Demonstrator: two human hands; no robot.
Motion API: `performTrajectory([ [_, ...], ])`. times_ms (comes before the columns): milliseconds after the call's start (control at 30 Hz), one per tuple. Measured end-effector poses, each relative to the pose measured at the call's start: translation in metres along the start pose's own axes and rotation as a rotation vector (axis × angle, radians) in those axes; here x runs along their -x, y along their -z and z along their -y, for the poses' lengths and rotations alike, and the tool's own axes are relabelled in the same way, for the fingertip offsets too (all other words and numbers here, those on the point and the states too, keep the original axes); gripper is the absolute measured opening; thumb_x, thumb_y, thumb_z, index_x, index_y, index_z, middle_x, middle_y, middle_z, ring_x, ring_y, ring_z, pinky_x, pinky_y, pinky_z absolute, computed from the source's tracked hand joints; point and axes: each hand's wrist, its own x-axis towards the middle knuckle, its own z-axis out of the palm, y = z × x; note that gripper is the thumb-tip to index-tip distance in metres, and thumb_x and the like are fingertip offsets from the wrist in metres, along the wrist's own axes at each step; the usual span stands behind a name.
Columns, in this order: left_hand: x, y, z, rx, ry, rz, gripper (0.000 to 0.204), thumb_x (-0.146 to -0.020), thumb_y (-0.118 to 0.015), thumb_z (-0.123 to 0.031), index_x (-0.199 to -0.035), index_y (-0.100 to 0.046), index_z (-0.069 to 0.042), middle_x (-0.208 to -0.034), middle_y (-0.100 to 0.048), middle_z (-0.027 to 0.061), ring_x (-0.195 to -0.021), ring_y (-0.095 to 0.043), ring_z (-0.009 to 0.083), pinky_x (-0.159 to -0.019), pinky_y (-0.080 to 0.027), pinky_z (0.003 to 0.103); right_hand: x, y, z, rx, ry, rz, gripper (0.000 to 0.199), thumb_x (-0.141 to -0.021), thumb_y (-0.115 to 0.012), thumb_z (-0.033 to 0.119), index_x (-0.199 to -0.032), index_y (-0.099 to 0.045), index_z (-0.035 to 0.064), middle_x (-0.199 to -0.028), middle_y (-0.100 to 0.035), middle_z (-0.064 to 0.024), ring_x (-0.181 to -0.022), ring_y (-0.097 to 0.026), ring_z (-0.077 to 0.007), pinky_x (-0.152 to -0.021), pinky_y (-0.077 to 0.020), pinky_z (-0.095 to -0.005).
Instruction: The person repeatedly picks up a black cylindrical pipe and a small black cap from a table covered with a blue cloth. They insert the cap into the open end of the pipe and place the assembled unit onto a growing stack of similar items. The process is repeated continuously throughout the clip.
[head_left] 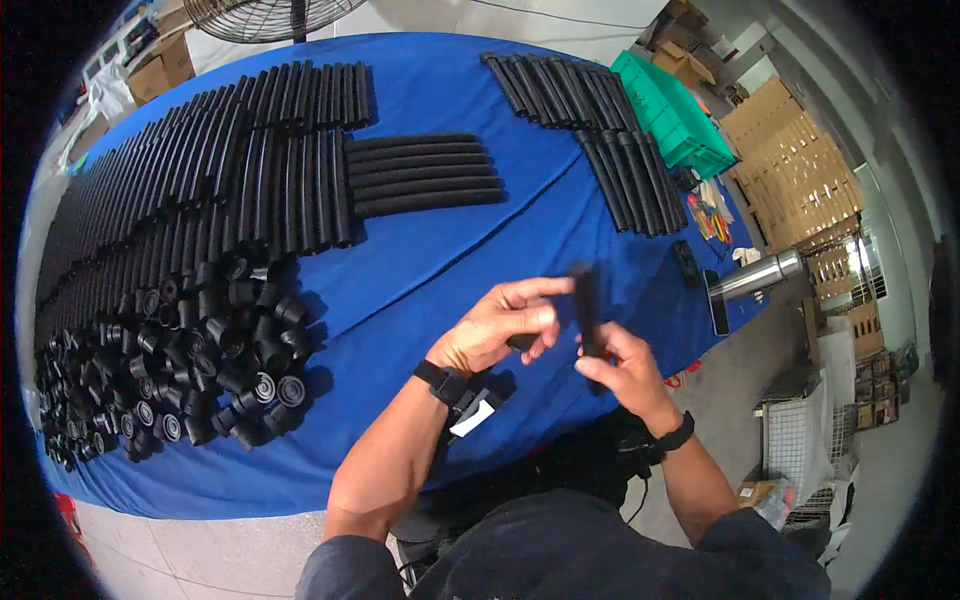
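Right hand [622,370] pinches a black tube [587,310] upright above the near edge of the blue table [430,270]. Left hand [500,325], fingers spread, touches the tube's left side. Left: heap of black caps [190,350]. Farther: rows of black tubes [200,180].

The person wears a dark blue-grey short-sleeved shirt. On the left wrist there is a black strap [443,380] with a small white tag under it. On the right wrist there is a thin black band [677,435].
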Motion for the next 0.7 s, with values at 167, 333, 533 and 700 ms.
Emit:
performTrajectory([
  [167, -0.004, -0.003, 0.002, -0.192, 0.070, 0.019, 0.051, -0.097, -0.062, -0.009, -0.147, -0.051, -0.007, -0.082, -0.067, 0.0069, -0.061, -0.059, 0.0113, -0.054, -0.049, 0.026, -0.012, -0.002, -0.003, -1.338, -0.059, -0.183, 0.023, -0.099, -0.066, 0.021, -0.115, -0.065, 0.0041, -0.106, -0.070, -0.0100, -0.101, -0.066, -0.0204, -0.088, -0.0560, -0.0327],
  [333, -0.001, -0.010, 0.004, -0.170, 0.106, 0.087, 0.057, -0.092, -0.060, 0.000, -0.148, -0.051, -0.010, -0.090, -0.070, 0.0087, -0.059, -0.058, 0.0113, -0.055, -0.049, 0.025, -0.017, -0.028, -0.027, -1.634, -0.286, -0.125, 0.030, -0.103, -0.059, 0.030, -0.107, -0.063, 0.0005, -0.106, -0.069, -0.0124, -0.098, -0.066, -0.0242, -0.091, -0.0571, -0.0342],
  [533, -0.001, -0.004, 0.008, -0.138, 0.108, 0.074, 0.047, -0.093, -0.062, -0.002, -0.140, -0.058, -0.006, -0.090, -0.070, 0.0085, -0.062, -0.060, 0.0115, -0.056, -0.049, 0.025, -0.013, -0.040, -0.010, -1.647, -0.203, -0.067, 0.034, -0.103, -0.058, 0.034, -0.107, -0.063, 0.0008, -0.106, -0.069, -0.0116, -0.098, -0.066, -0.0231, -0.089, -0.0558, -0.0335],
  [700, -0.001, -0.005, 0.004, -0.114, 0.104, 0.071, 0.046, -0.094, -0.064, -0.006, -0.139, -0.058, -0.005, -0.089, -0.071, 0.0083, -0.064, -0.061, 0.0112, -0.056, -0.049, 0.024, -0.020, -0.042, -0.020, -1.597, -0.162, -0.083, 0.031, -0.104, -0.056, 0.030, -0.106, -0.064, 0.0005, -0.104, -0.069, -0.0108, -0.097, -0.065, -0.0229, -0.089, -0.0533, -0.0350],
])
